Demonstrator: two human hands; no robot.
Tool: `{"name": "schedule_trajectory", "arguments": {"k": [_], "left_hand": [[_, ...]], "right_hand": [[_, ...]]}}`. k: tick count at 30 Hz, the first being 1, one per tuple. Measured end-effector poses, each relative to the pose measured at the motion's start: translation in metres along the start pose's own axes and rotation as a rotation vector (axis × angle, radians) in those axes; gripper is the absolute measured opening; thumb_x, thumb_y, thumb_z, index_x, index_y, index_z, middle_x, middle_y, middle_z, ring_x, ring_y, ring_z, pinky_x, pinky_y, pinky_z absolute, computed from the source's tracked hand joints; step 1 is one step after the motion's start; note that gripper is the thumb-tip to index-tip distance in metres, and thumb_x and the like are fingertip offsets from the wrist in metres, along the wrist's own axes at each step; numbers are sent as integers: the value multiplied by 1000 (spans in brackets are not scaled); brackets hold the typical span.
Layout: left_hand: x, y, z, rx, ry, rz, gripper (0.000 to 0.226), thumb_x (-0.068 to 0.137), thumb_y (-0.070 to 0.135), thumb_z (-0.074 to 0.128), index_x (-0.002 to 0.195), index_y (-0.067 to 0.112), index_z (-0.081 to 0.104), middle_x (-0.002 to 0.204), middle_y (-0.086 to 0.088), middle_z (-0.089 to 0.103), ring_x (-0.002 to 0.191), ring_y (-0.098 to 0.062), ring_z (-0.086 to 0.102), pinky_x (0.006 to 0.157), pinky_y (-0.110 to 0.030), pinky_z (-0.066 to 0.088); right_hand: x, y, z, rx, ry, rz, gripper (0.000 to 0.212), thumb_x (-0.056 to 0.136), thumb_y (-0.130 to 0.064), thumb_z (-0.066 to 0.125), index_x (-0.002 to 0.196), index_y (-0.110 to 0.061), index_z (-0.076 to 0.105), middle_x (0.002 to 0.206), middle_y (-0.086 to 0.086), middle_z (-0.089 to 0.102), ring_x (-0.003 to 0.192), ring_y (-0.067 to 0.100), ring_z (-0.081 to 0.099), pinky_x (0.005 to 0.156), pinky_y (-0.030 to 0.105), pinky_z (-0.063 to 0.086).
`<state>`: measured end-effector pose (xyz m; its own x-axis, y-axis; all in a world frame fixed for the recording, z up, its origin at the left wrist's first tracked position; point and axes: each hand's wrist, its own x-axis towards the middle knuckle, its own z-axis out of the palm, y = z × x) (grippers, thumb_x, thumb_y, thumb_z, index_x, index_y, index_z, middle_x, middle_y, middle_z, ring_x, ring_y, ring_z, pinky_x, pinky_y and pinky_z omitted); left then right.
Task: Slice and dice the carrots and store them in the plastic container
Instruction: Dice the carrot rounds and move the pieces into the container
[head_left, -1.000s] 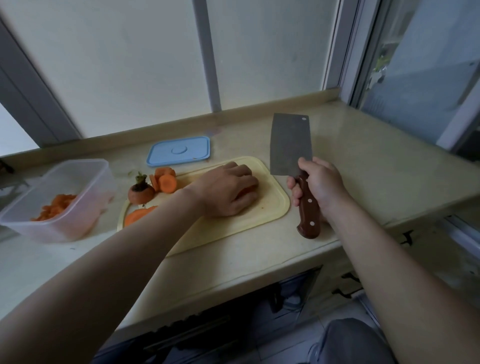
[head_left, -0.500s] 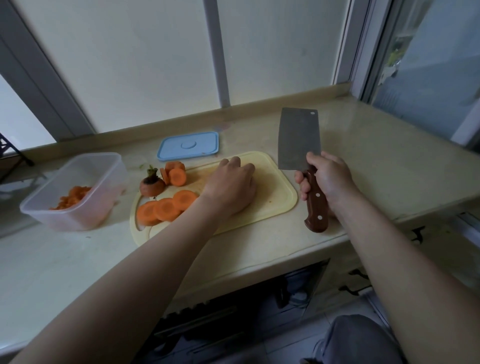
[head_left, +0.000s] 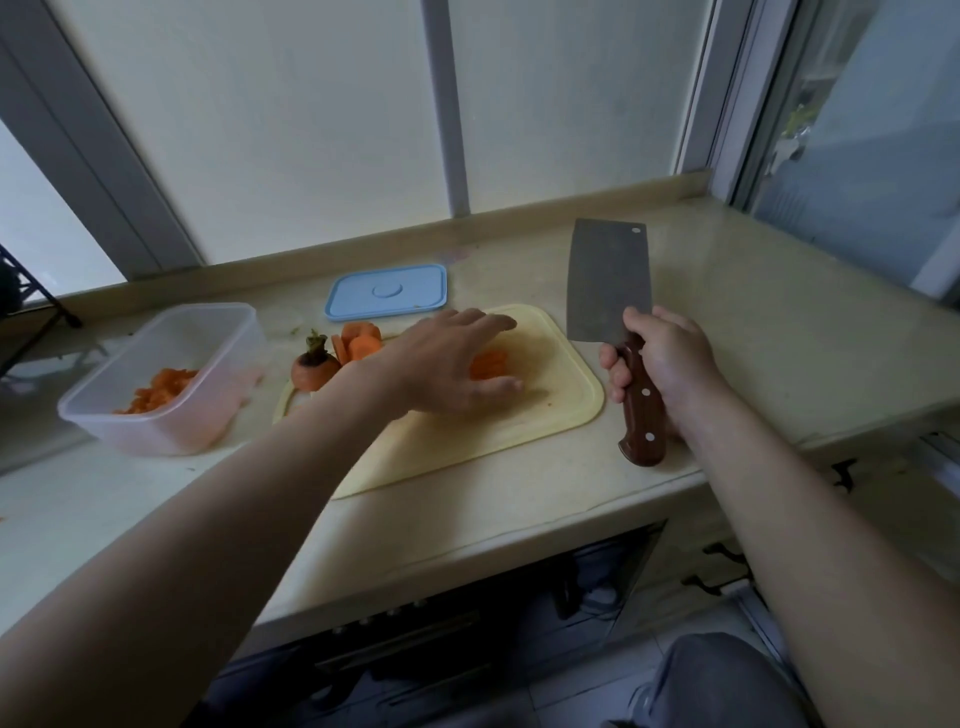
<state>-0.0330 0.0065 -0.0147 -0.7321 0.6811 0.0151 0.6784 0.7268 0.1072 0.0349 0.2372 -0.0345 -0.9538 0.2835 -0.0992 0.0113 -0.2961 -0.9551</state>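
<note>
Worktop (head_left: 727, 332): pale stone ledge under frosted window panes, filling the middle of the frame.
Cutting board (head_left: 545, 415): yellow, at centre.
Left hand (head_left: 441, 364): palm down over the board, fingers (head_left: 483, 322) straight and spread above a few carrot slices (head_left: 488, 365); contact unclear.
Right hand (head_left: 670, 358): fingers curled round the wooden handle of the cleaver (head_left: 608, 280), blade pointing to the upper frame, just right of the board.
More slices (head_left: 358, 340) and carrot top (head_left: 314, 369): board's left end.
Plastic container (head_left: 171, 415): left of the board, diced carrot (head_left: 156, 389) inside.
Blue lid (head_left: 387, 290): above the board.
</note>
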Motion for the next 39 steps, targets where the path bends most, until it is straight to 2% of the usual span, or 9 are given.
{"name": "schedule_trajectory", "arguments": {"k": [2, 4, 8, 11, 13, 20, 25, 30, 39], "left_hand": [[-1, -1, 5, 9, -23, 52, 77, 90, 69, 49, 154, 33, 25, 153, 1, 39, 135, -21, 40, 107, -35, 36], [3, 1, 13, 11, 8, 95, 69, 93, 65, 48, 151, 33, 32, 148, -1, 44, 131, -21, 44, 107, -34, 37], [11, 6, 27, -98, 128, 133, 44, 92, 49, 53, 126, 22, 62, 121, -5, 58, 109, -26, 55, 97, -44, 46], [14, 7, 35, -177, 211, 82, 23, 93, 28, 62, 111, 14, 68, 111, -8, 59, 101, -27, 55, 94, -42, 47], [16, 9, 37, -203, 265, 38, 17, 93, 20, 60, 105, 11, 68, 106, -9, 58, 97, -28, 55, 89, -39, 47], [21, 18, 39, -193, 324, -90, 15, 94, 18, 56, 100, 10, 68, 104, -9, 59, 95, -28, 54, 83, -35, 45], [17, 18, 39, -203, 316, -88, 16, 91, 24, 62, 99, 11, 67, 101, -7, 58, 94, -25, 53, 84, -37, 47], [18, 17, 36, -194, 300, -67, 12, 90, 18, 60, 94, 10, 67, 98, -6, 57, 90, -26, 54, 81, -35, 47], [35, 19, 39, -220, 343, -253, 10, 88, 17, 59, 89, 8, 64, 96, -7, 55, 89, -26, 51, 77, -32, 42]], "right_hand": [[0, 0, 1, -4, -3, -1, 18, 109, -13, 42, 98, -7, 55, 54, 12, 55, 35, 17, 43, 36, 23, 39], [0, 0, 1, -2, -3, 1, 17, 109, -13, 42, 98, -7, 55, 53, 11, 55, 35, 17, 43, 36, 23, 39], [1, 0, 1, 4, -3, 0, 19, 108, -12, 42, 95, -9, 55, 53, 12, 55, 35, 17, 43, 37, 23, 39], [1, 0, 1, 5, -6, 3, 18, 109, -12, 42, 96, -8, 55, 53, 11, 54, 35, 17, 43, 36, 24, 38], [2, 0, 1, 1, -8, 0, 18, 109, -12, 42, 96, -7, 55, 52, 10, 55, 35, 16, 42, 36, 23, 38], [4, 2, 0, 1, -9, 0, 18, 109, -12, 42, 98, -7, 56, 53, 11, 55, 35, 17, 43, 37, 23, 38], [5, 3, -1, -6, -11, -3, 16, 108, -13, 42, 102, -6, 55, 53, 11, 55, 36, 17, 43, 36, 24, 39], [5, 3, -1, -7, -15, -5, 17, 108, -13, 42, 101, -6, 56, 53, 11, 55, 36, 17, 43, 36, 25, 39], [6, 3, -2, -2, -17, 2, 18, 109, -14, 43, 103, -6, 58, 54, 11, 56, 36, 17, 44, 37, 24, 39]]}}
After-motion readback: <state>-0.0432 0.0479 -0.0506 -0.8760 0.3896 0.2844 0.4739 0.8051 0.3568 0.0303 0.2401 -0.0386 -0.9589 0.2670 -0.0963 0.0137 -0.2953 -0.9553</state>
